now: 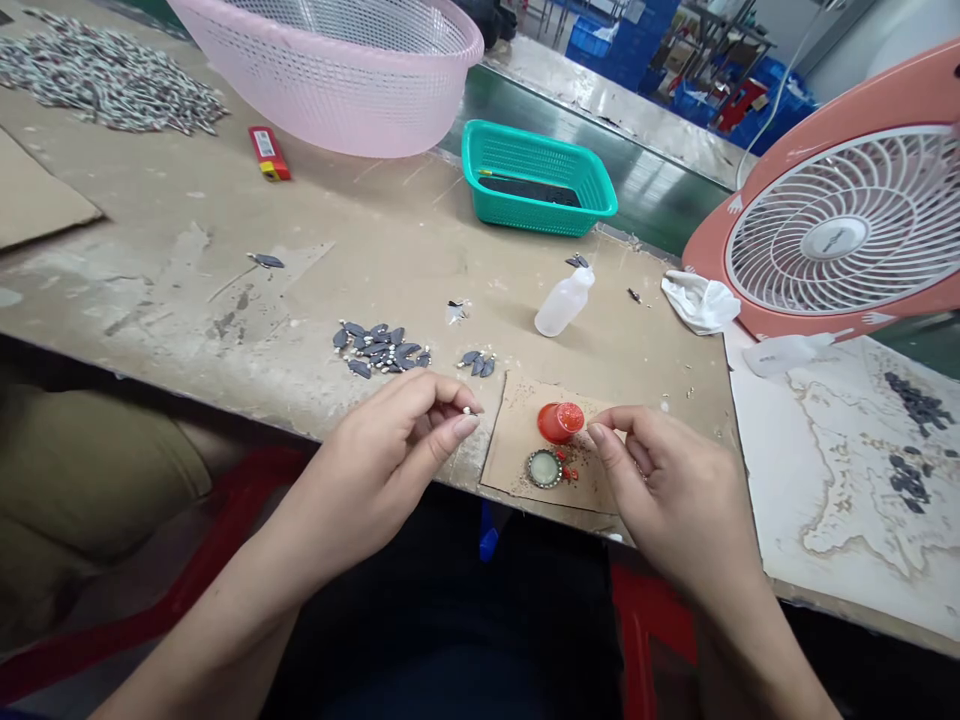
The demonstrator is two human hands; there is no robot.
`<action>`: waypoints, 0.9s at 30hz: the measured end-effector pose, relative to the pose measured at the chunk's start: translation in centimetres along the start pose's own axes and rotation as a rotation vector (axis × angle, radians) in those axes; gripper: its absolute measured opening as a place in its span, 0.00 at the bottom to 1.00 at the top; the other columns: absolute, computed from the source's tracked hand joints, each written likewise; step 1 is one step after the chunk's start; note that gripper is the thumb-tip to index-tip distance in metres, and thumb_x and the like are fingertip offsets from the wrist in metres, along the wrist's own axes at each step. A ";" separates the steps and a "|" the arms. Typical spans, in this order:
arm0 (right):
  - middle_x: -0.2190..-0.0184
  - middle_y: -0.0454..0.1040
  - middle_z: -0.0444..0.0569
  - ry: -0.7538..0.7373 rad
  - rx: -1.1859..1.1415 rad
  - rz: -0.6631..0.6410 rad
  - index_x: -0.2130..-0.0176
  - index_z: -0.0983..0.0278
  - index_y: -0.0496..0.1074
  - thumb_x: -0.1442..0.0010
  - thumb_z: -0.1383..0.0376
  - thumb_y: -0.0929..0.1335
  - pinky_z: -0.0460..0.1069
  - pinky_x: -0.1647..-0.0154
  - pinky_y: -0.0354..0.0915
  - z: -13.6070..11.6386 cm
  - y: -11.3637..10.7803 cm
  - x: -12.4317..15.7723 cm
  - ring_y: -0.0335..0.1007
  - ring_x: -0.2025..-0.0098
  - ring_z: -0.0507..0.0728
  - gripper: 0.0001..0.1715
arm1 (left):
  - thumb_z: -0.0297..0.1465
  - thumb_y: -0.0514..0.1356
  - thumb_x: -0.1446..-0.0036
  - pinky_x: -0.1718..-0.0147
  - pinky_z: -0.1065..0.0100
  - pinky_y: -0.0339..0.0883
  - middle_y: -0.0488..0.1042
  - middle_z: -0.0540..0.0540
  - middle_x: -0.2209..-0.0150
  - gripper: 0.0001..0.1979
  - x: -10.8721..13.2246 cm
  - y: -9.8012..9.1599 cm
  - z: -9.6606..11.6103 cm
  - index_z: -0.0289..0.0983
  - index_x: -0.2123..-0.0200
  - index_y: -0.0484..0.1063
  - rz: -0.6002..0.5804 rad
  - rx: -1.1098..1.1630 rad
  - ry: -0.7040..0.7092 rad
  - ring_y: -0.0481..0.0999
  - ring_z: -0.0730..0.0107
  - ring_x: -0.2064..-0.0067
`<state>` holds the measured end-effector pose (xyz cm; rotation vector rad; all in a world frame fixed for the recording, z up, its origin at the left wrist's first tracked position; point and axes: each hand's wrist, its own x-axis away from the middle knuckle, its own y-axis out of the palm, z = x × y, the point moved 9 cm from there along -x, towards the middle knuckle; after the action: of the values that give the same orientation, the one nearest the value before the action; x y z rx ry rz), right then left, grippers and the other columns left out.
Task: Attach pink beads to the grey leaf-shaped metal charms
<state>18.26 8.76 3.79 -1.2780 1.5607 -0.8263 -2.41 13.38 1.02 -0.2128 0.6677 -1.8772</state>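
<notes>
Seems mid-work: can see large heap of pale pieces [112, 85] at upper left, well apart from hands, poss. left to do. Has right hand [679, 485] w/ thumb and index nearly together — can't make out whether holding anything; left hand [394, 455] closed in pinch. Shows, beyond left fingertips, grey cluster [381, 347], poss. done; red cup [556, 424] by right fingertips; smaller grey group [478, 362]; bottle cap [544, 468]. Pinches, between left thumb and index, tiny white-tipped piece [469, 411] — apparently unfinished.
</notes>
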 end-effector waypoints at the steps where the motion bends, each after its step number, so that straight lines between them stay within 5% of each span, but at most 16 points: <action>1: 0.77 0.68 0.40 0.016 -0.041 -0.005 0.64 0.59 0.74 0.34 0.58 0.66 0.47 0.75 0.56 0.3 -0.2 0.1 0.59 0.78 0.50 0.10 | 0.31 0.56 0.33 0.62 0.73 0.66 0.72 0.52 0.62 0.03 0.1 0.0 -0.1 0.41 0.58 0.70 0.005 0.054 -0.023 0.73 0.74 0.63; 8: 0.83 0.56 0.36 0.132 -0.266 -0.085 0.65 0.59 0.74 0.34 0.56 0.66 0.45 0.80 0.54 1.9 -0.5 1.1 0.53 0.81 0.49 0.11 | 0.31 0.61 0.36 0.69 0.82 0.67 0.73 0.54 0.67 0.01 0.6 0.7 -0.8 0.42 0.61 0.72 0.006 0.405 -0.166 0.73 0.79 0.67; 16: 0.70 0.77 0.43 -0.120 0.122 -0.011 0.62 0.61 0.74 0.32 0.62 0.64 0.48 0.72 0.56 -1.2 -0.1 0.3 0.70 0.72 0.52 0.10 | 0.32 0.63 0.37 0.67 0.83 0.69 0.73 0.53 0.67 0.02 0.9 1.2 -1.3 0.41 0.62 0.74 0.016 0.487 -0.204 0.74 0.79 0.66; 27: 0.69 0.79 0.46 -0.238 0.467 -0.089 0.62 0.62 0.74 0.32 0.61 0.63 0.49 0.80 0.44 -2.9 0.8 -0.8 0.70 0.78 0.54 0.12 | 0.35 0.63 0.37 0.69 0.80 0.68 0.73 0.54 0.67 0.04 1.1 2.1 -2.0 0.41 0.62 0.74 -0.040 0.533 -0.234 0.71 0.78 0.69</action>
<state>15.29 9.57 4.22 -1.0601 1.0500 -0.9859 -2.02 12.50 -1.92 -0.0958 -0.0057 -1.9592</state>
